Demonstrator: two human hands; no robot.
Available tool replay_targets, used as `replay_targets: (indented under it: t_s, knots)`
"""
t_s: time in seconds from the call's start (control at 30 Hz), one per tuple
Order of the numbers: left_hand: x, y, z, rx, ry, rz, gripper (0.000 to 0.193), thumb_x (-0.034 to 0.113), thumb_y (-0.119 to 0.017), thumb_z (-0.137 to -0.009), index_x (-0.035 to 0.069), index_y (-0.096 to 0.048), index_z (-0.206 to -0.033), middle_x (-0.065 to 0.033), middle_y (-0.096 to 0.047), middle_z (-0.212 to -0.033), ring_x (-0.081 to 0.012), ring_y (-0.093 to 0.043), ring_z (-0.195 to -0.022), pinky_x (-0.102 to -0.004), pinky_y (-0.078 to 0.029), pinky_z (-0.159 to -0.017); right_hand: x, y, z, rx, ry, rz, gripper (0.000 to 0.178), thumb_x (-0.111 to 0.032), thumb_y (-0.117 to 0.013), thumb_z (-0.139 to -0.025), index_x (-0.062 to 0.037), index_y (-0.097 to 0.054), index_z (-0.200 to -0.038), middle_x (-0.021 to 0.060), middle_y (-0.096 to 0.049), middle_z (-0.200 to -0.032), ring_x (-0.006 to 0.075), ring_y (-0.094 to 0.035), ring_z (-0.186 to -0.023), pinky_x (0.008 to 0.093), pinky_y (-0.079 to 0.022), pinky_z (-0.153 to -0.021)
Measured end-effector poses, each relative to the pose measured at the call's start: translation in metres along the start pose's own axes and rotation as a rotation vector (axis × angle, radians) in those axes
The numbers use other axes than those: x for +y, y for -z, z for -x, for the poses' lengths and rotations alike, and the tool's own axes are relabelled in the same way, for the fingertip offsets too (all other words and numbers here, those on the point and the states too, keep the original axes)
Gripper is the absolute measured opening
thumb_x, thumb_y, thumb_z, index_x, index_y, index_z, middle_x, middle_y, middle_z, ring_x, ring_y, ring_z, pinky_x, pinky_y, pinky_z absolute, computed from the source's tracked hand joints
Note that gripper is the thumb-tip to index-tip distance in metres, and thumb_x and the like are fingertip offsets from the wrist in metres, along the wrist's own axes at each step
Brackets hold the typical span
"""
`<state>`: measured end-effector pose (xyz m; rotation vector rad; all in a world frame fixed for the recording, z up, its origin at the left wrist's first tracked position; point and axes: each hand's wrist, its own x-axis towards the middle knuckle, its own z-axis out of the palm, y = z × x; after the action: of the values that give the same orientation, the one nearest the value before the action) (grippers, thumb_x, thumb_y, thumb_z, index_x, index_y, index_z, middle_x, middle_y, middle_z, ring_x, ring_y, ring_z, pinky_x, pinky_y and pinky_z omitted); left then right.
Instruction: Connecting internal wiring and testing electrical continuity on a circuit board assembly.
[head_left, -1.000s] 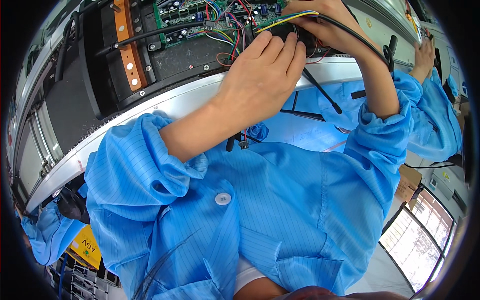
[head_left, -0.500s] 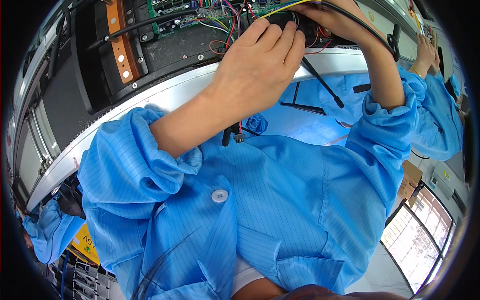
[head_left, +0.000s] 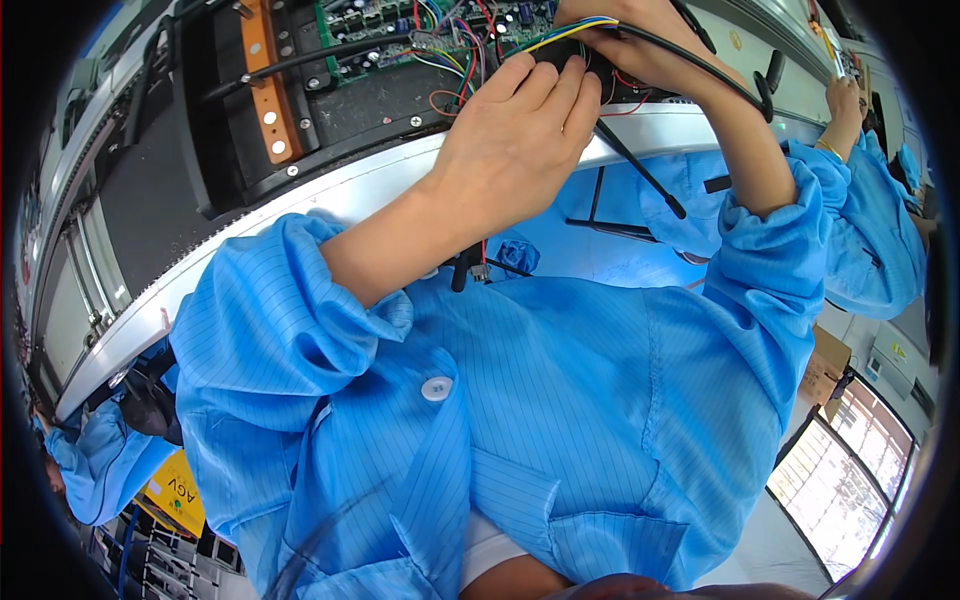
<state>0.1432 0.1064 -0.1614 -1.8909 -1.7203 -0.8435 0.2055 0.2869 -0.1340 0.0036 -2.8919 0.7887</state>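
where the left hand point(head_left: 515, 135) curls, wires point(head_left: 568, 33) disappear.

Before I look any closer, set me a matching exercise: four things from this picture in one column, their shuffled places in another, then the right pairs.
Things:
1. Black-sheathed cable with coloured wires
2. Round white button
3. Flat orange-brown bar
4. Yellow printed panel

Places:
A. On the blue pinstriped smock
B. Low on the picture's left side
C. Across the bare right hand
D. Left of the green circuit board

Pairs: 1-C; 2-A; 3-D; 4-B
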Motion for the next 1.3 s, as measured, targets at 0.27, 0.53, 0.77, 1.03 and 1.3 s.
replay_targets:
  t_s: [0.27,0.53,0.77,1.03,1.3]
  knots:
    - [0.001,-0.002,0.001,-0.01,-0.016,0.01,0.032,0.013,-0.05,-0.073,-0.006,-0.054,-0.098,-0.0184,-0.057,-0.1,-0.0236,-0.05,-0.081,-0.0291,-0.036,-0.081,-0.025,0.021,-0.012,-0.156,0.025,0.202,0.005,-0.006,-0.058,-0.066,-0.0046,-0.057,-0.07,0.0074,-0.052,-0.082,0.0264,-0.052,-0.081,0.0371,-0.041,-0.075]
    - [0.002,0.011,-0.01,-0.164,-0.014,0.12,0.033,0.012,-0.049,-0.073,-0.007,-0.052,-0.1,-0.0201,-0.056,-0.101,-0.0254,-0.049,-0.08,-0.0308,-0.037,-0.081,-0.048,-0.001,0.043,0.241,-0.111,0.253,0.054,-0.019,-0.059,-0.077,-0.0016,-0.042,-0.125,0.0164,-0.038,-0.13,0.0322,-0.036,-0.12,0.0375,-0.025,-0.103]
    - [-0.001,0.014,-0.005,-0.102,0.016,0.069,0.037,0.013,-0.05,-0.073,-0.009,-0.051,-0.103,-0.0243,-0.053,-0.107,-0.0277,-0.05,-0.086,-0.0328,-0.037,-0.082,-0.121,0.071,0.101,-0.471,-0.074,-0.275,0.046,-0.019,-0.057,-0.083,0.0027,-0.047,-0.122,0.0218,-0.037,-0.134,0.0336,-0.048,-0.114,0.0362,-0.041,-0.092]
    - [0.003,0.025,-0.01,-0.133,0.015,0.1,0.038,0.012,-0.05,-0.074,-0.011,-0.049,-0.104,-0.0267,-0.051,-0.11,-0.0291,-0.05,-0.091,-0.0335,-0.037,-0.084,0.095,0.139,0.013,0.609,-0.609,-0.104,0.023,-0.014,-0.051,-0.082,-0.0021,-0.06,-0.099,0.0069,-0.06,-0.087,0.0139,-0.056,-0.07,0.0229,-0.046,-0.065]
    - [-0.002,0.023,-0.013,-0.149,0.015,0.127,0.036,0.011,-0.048,-0.074,-0.011,-0.049,-0.103,-0.027,-0.051,-0.109,-0.0299,-0.05,-0.09,-0.0335,-0.037,-0.084,0.207,0.115,-0.045,0.1,-0.628,0.91,0.038,-0.009,-0.042,-0.079,-0.0137,-0.046,-0.116,0.0103,-0.055,-0.108,0.0342,-0.058,-0.078,0.0436,-0.047,-0.068]
